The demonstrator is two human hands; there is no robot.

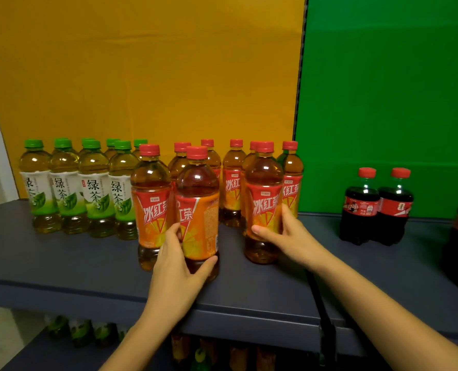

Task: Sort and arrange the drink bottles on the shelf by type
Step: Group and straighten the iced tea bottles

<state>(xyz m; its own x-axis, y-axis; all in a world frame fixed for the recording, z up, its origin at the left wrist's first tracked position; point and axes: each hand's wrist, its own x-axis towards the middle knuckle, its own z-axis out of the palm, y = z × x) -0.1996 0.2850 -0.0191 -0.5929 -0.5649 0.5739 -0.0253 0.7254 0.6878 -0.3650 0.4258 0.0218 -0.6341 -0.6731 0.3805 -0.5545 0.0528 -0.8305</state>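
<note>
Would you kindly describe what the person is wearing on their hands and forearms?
Nothing shows: the left hand and right hand are bare, without gloves, rings or a watch, and both forearms are uncovered to the picture's edge, no sleeve in view.

绿茶 in dark characters on the white-and-green labels of the green tea bottles (93,190), 冰红茶 in white on the orange labels of the iced tea bottles (264,207), red labels on the cola bottles (360,206) too blurred to read

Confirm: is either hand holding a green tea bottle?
No: left hand grips one iced red tea bottle, right hand another; green tea bottles stand untouched.
</note>
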